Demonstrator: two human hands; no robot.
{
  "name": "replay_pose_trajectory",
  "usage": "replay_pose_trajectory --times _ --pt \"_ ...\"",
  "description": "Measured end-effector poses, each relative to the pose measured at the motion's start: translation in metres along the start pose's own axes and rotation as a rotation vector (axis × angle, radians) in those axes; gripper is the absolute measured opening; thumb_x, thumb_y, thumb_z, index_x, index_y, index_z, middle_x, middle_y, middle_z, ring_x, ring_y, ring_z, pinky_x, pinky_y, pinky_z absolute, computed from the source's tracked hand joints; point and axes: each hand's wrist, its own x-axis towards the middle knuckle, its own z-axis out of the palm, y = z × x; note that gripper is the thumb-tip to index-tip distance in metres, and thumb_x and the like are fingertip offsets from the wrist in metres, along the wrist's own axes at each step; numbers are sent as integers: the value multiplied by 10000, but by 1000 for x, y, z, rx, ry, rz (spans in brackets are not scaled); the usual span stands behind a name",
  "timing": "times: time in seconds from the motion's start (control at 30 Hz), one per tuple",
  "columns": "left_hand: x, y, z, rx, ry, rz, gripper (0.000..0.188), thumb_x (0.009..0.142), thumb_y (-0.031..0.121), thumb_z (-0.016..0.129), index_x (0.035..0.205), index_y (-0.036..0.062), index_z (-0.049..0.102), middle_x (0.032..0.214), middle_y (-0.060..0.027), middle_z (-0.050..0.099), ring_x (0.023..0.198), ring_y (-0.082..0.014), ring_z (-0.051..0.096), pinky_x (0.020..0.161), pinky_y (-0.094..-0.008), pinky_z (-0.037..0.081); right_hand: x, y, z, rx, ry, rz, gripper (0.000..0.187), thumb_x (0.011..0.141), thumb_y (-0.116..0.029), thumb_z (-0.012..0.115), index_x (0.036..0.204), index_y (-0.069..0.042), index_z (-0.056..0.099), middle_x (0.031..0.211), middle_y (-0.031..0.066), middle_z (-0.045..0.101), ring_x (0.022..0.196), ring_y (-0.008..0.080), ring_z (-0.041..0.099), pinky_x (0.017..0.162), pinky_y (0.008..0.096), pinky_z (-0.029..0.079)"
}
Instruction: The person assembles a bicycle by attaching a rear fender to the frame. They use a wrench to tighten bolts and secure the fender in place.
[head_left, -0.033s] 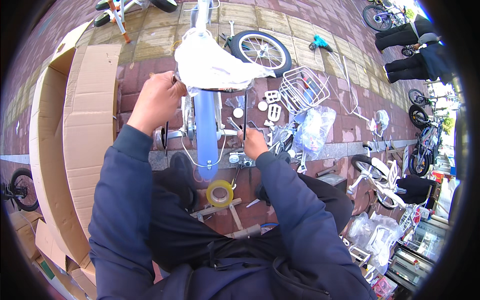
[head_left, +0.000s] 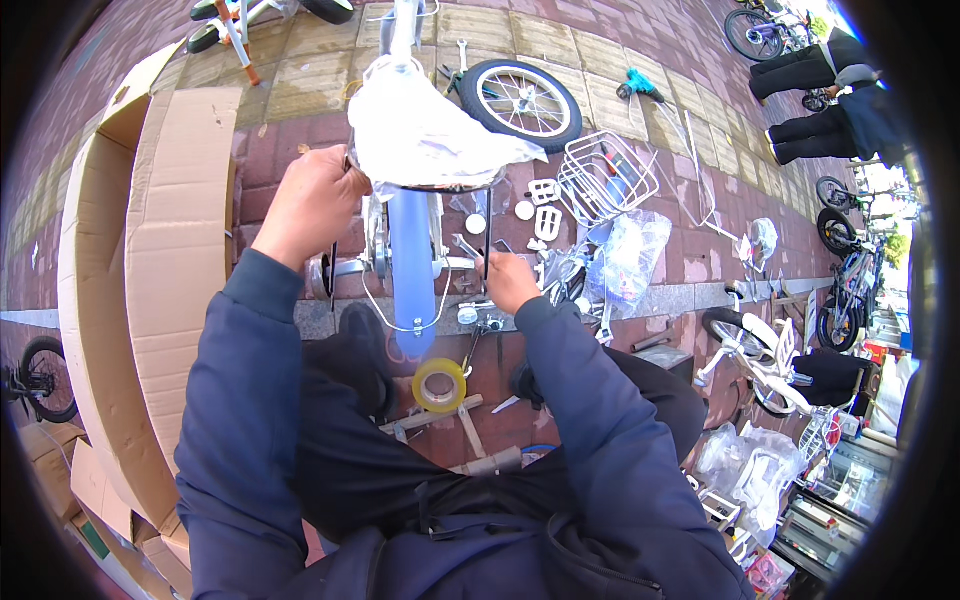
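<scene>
L hand: closed on edge of white-wrapped part, prob. steadying it. R hand: fingers curled at dark rod, grip unclear. Blue-mudguard bike: btwn hands, likely for two-sided reach.

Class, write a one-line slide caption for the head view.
Left hand at a white-wrapped bicycle part, right hand at a black rod; a loose wheel and wire basket beyond.

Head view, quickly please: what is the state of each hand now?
Left hand: closed, holding the left edge of the white-covered part.
Right hand: fingers curled at the lower end of the black rod; firm grip cannot be told.
</scene>
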Motion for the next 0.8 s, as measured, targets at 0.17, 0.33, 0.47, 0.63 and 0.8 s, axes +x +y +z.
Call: replay_pose_trajectory --times 0.17,0.33,0.47,0.63,0.8 --pt "-8 -7 -3 153 -83 67 182 946 45 536 1030 -50 666 911 -220 701 771 -337 632 777 -372 511 12 -33 -43 -320 -139 -328 277 909 -229 589 786 2 682 781 255 645 770 458 627 712 502 508" --pt "-5 -4 -1 105 -12 92 177 855 128 606 840 -43 652 829 -278 640 807 -454 618 708 -479 498 29 -55 -46 -321 -106 39 265 804 -241 660 749 16 693 833 296 655 850 482 640 782 512 523" --pt "-5 0 -3 53 -28 38 180 847 124 612 863 -46 671 847 -284 645 832 -456 624 737 -475 502 38 -48 -43 -327 -236 -16 245 811 -211 635 806 29 688 884 286 669 884 462 653 798 506 527" --pt "-5 7 -4 90 -11 17 198 849 132 621 897 -52 676 866 -290 650 862 -459 627 762 -469 506 38 -22 -23 -409 -353 -306 301 863 -237 617 824 54 684 878 282 663 895 448 651 815 481 528" --pt "-6 11 -5 84 -16 -6 208 854 144 629 902 -53 675 871 -292 649 867 -462 625 771 -476 506 39 -27 -30 -217 -505 -322 324 872 -248 598 827 60 688 770 246 647 757 380 639 691 437 506"
